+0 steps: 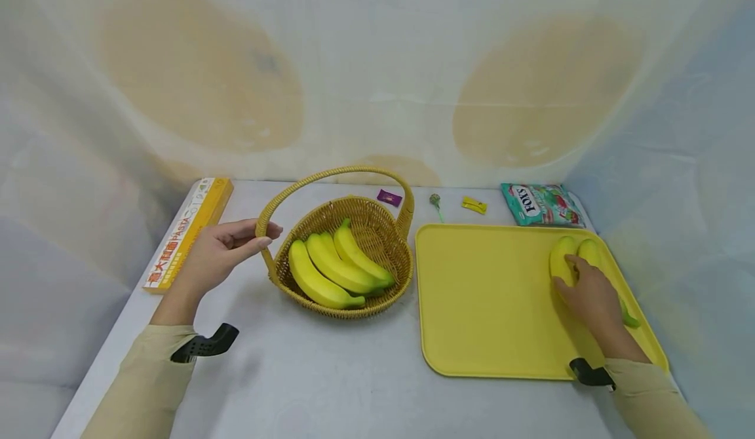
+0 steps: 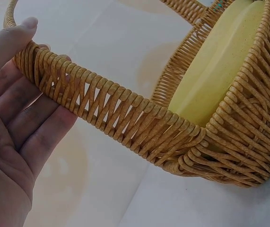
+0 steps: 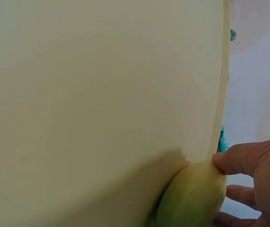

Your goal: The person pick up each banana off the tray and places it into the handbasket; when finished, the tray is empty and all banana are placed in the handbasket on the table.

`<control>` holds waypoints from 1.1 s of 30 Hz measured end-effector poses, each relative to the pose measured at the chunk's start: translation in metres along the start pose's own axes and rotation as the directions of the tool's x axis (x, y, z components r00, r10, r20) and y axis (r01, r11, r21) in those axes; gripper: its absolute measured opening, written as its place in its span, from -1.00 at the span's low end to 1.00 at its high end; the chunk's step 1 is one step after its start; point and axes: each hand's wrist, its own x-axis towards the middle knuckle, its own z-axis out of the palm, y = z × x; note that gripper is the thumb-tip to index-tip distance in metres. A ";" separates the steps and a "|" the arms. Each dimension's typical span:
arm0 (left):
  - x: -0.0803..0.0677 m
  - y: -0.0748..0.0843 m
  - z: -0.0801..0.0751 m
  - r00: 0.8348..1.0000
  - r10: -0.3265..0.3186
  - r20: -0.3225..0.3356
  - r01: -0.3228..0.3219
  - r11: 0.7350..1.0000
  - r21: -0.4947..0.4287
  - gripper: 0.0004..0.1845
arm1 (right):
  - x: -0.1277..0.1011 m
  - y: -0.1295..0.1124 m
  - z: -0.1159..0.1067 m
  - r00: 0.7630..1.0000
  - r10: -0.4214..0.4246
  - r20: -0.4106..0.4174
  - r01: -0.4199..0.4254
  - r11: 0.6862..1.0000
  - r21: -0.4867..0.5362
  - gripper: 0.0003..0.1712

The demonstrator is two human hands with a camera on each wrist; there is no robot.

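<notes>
While your left hand point(image 1: 219, 253) rests against the handle of the wicker basket point(image 1: 377, 229), its fingers lie nearly straight along the woven band with the thumb laid over the top, so the grip is loose rather than clenched; the left wrist view shows the open palm under the handle point(image 2: 101, 101). Inside that basket lies a bunch of bananas point(image 1: 333, 265), stems pointing toward the yellow tray point(image 1: 483, 295), which sits just beside the basket on its far side from your left hand. Your right hand point(image 1: 590, 295) lies on a second bunch of bananas point(image 1: 563, 255) at the tray edge farthest from the basket, fingers curled over the fruit and thumb tip pressed to it. Behind the basket lie a purple candy point(image 1: 389, 197), a lollipop point(image 1: 435, 203) and a yellow candy point(image 1: 474, 205); a pasta box point(image 1: 189, 229) lies beside your left hand, and a sweets bag point(image 1: 539, 204) behind the tray.
</notes>
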 end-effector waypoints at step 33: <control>-0.001 0.001 0.000 1.000 -0.001 0.003 0.001 1.000 0.001 -0.74 | -0.036 -0.218 -0.007 0.692 -0.717 0.086 0.662 0.677 0.321 -0.46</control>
